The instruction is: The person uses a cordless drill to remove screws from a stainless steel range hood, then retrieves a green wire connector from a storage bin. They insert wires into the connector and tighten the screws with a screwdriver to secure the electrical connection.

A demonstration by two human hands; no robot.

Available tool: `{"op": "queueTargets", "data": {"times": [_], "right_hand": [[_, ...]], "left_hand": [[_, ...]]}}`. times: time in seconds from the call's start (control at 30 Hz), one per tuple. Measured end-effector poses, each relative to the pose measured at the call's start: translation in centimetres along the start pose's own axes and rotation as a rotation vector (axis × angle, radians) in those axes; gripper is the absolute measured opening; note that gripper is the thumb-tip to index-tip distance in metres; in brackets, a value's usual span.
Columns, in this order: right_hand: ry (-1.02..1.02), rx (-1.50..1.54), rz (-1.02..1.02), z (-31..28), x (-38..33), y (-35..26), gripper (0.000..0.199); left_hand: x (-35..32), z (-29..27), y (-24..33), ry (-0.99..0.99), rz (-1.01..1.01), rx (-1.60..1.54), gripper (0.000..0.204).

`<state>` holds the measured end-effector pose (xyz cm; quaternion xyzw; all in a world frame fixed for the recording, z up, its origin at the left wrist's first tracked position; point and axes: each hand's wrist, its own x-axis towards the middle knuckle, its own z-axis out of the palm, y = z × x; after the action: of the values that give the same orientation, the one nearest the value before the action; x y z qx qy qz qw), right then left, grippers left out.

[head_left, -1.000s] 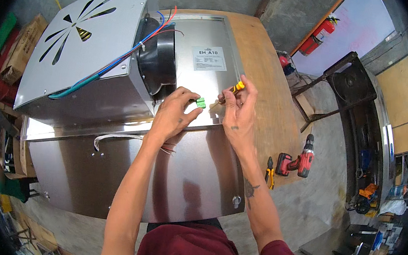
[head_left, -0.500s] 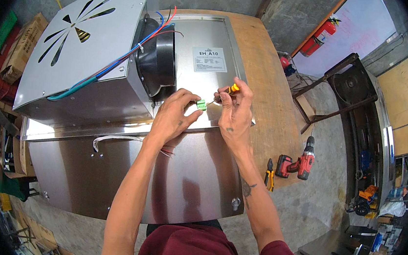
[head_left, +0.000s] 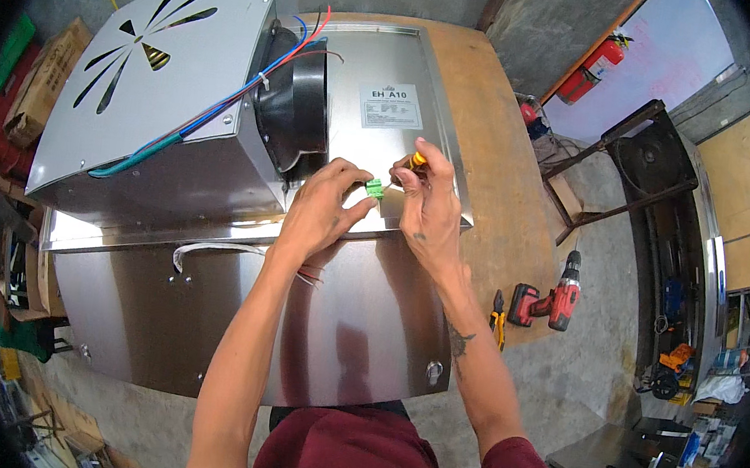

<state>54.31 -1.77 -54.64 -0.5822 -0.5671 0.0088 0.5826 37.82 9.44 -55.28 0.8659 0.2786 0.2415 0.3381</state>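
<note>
Between the thumb and fingers of my left hand (head_left: 322, 204) is a small green terminal block (head_left: 375, 189), pinched above the steel range hood panel (head_left: 356, 52). My right hand (head_left: 432, 208) grips a screwdriver (head_left: 417, 160) with a yellow and dark handle. Its shaft points toward the green block; whether the tip touches it I cannot make out. Left of my hands stands the hood's grey motor housing (head_left: 167, 52) with a round black duct outlet (head_left: 292, 109). A bundle of blue, red and teal wires (head_left: 215, 110) lies over the housing's edge.
On the wooden table (head_left: 506, 183) to the right lie a red and black cordless drill (head_left: 558, 297) and yellow-handled pliers (head_left: 498, 320). A white cable (head_left: 211, 247) with bare-looking ends runs along the hood's front. A rusty metal frame (head_left: 616, 167) stands beyond the table.
The screwdriver handle has tilted and shifted slightly left with my right fingers. My left hand keeps the green terminal block in nearly the same place. The view has shifted a little.
</note>
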Motion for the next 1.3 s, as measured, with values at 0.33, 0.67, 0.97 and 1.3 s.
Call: {"op": "queueTargets", "data": {"times": [0.33, 0.67, 0.97, 1.3], "right_hand": [[-0.04, -0.195, -0.176, 0.4, 1.4, -1.2, 0.055], [-0.182, 0.032, -0.139, -1.6, 1.6, 0.4, 0.055], [-0.105, 0.087, -0.077, -0.4, 2.7, -0.7, 0.042], [-0.107, 0.098, 0.008, -0.1, 2.3, -0.6, 0.038]], "left_hand": [[0.1, -0.1, 0.1, -0.042, -0.041, -0.024, 0.038], [0.2, -0.1, 0.5, -0.057, -0.047, -0.012, 0.039], [0.2, -0.2, 0.6, -0.066, -0.089, -0.026, 0.038], [0.0, -0.1, 1.0, -0.05, -0.089, -0.017, 0.04]]}}
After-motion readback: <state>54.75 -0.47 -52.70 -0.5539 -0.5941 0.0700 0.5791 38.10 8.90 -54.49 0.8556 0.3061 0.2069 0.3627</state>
